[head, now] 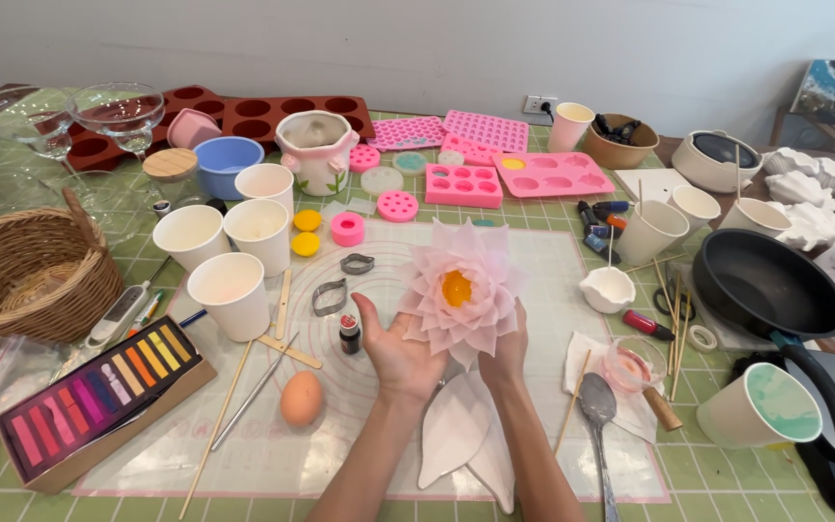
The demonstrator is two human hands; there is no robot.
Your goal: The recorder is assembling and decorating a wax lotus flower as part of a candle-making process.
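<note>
You cupped pink wax lotus (458,290) in open left hand (400,356) and right hand (506,353); thin petals risked snapping under squeeze.

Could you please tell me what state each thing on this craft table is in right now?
Pink flower: upright, cradled in both hands.
Left hand: open, palm under the flower.
Right hand: cupped behind the flower.
Egg: whole, lying on the mat.
Black pan: empty.
Small dark bottle: upright, capped.
Colour stick box: open.
Spoon: lying flat.
</note>
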